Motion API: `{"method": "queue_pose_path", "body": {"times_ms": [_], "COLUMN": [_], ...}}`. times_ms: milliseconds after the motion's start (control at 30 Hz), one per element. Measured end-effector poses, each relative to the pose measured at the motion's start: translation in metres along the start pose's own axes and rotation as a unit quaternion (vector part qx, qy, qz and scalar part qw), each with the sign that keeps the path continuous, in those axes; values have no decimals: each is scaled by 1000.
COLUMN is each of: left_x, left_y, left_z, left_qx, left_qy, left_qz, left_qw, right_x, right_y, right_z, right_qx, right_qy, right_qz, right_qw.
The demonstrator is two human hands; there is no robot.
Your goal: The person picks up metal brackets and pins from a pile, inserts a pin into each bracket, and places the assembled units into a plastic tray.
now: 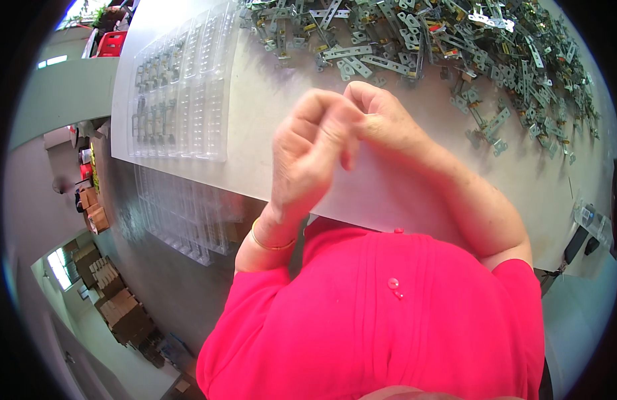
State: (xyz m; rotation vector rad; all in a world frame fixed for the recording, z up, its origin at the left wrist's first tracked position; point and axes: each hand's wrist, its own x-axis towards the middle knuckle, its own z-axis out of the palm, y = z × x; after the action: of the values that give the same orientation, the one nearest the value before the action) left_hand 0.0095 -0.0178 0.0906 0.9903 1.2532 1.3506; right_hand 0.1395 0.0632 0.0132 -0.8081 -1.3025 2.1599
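Observation:
Above the near part of the white table, my left hand (308,147) and my right hand (387,119) meet, fingertips pressed together. Both are closed in a pinch, and whatever lies between the fingers is hidden. The left hand is slightly smeared by motion. Beyond them spreads a large heap of small metal bracket-like parts (388,40), with some brass-coloured pieces mixed in. To the left of my hands, a clear plastic tray (212,113) lies on the table. Several metal parts (155,123) sit in its left-hand slots.
More clear plastic trays (188,220) are stacked below the table's left edge. Loose metal parts (488,127) stray from the heap toward the right. A clear bag (592,220) and a black object (575,245) lie at the right edge. Cardboard boxes (125,310) stand far left on the floor.

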Motion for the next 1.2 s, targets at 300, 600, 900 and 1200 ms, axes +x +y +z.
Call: {"method": "queue_pose_path", "body": {"times_ms": [300, 600, 900, 1200], "left_x": [-11, 2, -1, -32], "left_y": [45, 64, 65, 43], "left_z": [56, 61, 54, 62], "left_qx": [-258, -364, -405, -503], "left_qy": [-449, -572, -572, -474], "left_qz": [123, 16, -64, -38], "left_qw": [846, 735, 710, 721], "right_x": [-9, -7, -6, -5], "right_y": [-18, -20, -20, -14], "right_z": [5, 11, 9, 11], "right_qx": [5, -17, -12, -19], "right_qy": [-1, -7, -13, -29], "right_qz": [39, 61, 53, 43], "right_qw": [999, 998, 998, 998]}}
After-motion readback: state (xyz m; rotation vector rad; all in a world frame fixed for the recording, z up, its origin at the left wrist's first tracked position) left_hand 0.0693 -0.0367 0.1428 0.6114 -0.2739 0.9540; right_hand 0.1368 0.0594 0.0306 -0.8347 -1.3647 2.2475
